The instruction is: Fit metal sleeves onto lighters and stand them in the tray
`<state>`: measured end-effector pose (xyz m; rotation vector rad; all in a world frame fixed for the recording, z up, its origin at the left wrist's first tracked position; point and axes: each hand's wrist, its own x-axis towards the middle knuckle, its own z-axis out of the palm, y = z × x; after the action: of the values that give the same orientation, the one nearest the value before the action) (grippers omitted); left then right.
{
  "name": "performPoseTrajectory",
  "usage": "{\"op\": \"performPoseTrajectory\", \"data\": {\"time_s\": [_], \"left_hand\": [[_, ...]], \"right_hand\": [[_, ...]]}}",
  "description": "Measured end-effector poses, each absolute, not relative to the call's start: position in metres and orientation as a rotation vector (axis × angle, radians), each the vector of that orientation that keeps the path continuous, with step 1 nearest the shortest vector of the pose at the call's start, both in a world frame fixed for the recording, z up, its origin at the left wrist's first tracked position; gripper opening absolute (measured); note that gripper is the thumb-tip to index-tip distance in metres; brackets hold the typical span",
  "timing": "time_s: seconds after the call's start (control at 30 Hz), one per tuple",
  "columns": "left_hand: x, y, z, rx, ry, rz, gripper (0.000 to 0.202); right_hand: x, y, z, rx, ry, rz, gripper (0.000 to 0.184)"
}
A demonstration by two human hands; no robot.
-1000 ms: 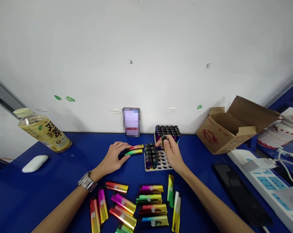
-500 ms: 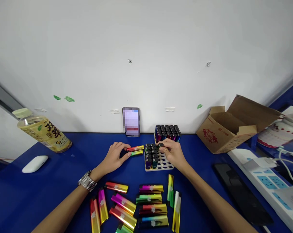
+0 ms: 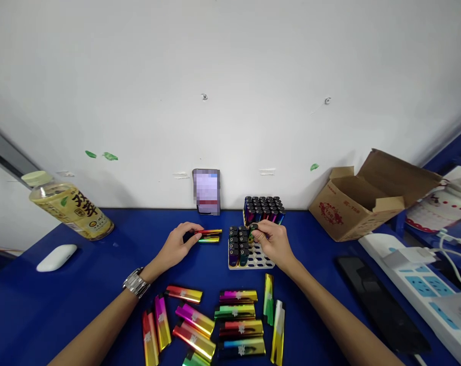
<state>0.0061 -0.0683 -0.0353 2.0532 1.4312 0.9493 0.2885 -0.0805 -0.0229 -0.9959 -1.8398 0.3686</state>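
My left hand (image 3: 180,245) is closed on two shiny lighters (image 3: 211,236), one reddish and one green-yellow, held just left of the white tray. My right hand (image 3: 275,243) pinches the top of a dark-capped lighter (image 3: 252,230) over the perforated white tray (image 3: 264,264). The lower end of that lighter is partly hidden by my fingers, so how deep it sits I cannot tell. Several upright lighters (image 3: 238,246) fill the tray's left columns. Loose metallic lighters (image 3: 238,329) in purple, red, green and gold lie nearer to me on the blue table.
Behind the tray stands a full block of upright lighters (image 3: 264,209). A phone (image 3: 206,192) leans on the wall. To the left are a drink bottle (image 3: 70,206) and a white case (image 3: 57,257); to the right, an open carton (image 3: 337,208), dark phone (image 3: 379,302) and power strip (image 3: 425,290).
My left hand has drawn the two lighters slightly left, away from the tray, and turned them. My right hand has shifted slightly right, and more of its lighter shows.
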Motion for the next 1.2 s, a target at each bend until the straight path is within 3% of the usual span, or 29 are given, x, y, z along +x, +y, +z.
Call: {"op": "performPoseTrajectory", "data": {"time_s": [0.4,0.67,0.93,1.2], "left_hand": [[0.013,-0.072,-0.019,1.697,1.415,1.239,0.043],[0.024,-0.082,0.001,1.500,1.356,1.329,0.046],[0.029,-0.077,0.013,1.156,1.050,1.360,0.035],[0.022,-0.022,0.017,1.771,1.801,1.248,0.037]], "right_hand": [[0.284,-0.081,-0.026,-1.056,-1.782,0.371,0.046],[0.281,-0.080,-0.031,-1.116,-1.644,0.399,0.042],[0.280,-0.083,-0.030,-1.074,-1.666,0.412,0.040],[0.282,-0.081,-0.036,-1.071,-1.769,0.307,0.038]]}}
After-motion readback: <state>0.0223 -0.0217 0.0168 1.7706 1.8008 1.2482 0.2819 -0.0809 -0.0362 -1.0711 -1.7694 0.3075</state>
